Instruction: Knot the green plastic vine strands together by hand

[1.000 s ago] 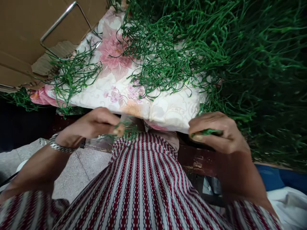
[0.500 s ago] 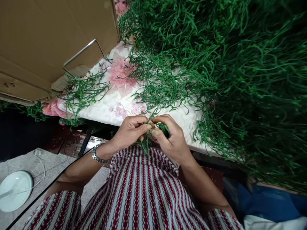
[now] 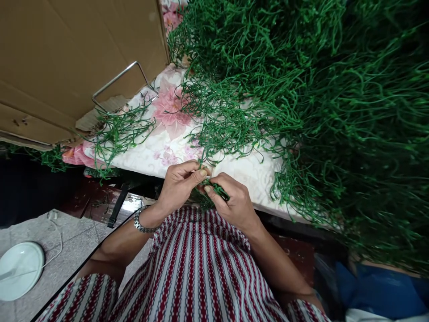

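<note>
Your left hand (image 3: 179,185) and right hand (image 3: 234,205) meet just in front of the near edge of the floral cloth (image 3: 161,147), both pinched shut on one small green plastic sprig (image 3: 216,188) between thumb and fingertips. Keep that pinch close to the joint where the pieces meet, I judge, so the thin stems do not bend, and hold the work near your body, clear of the loose strands hanging over the cloth's edge.

Counted: two hands, one sprig held, one wristwatch (image 3: 142,222) on your left wrist. On the cloth lies one small loose bunch (image 3: 117,132) toward its left end, and one great heap of green sprigs (image 3: 318,103) covers its right part, too many to count. One cardboard box (image 3: 67,58) stands behind the cloth's left end, and one white dish (image 3: 20,270) lies on the floor, well left of and below the cloth.
</note>
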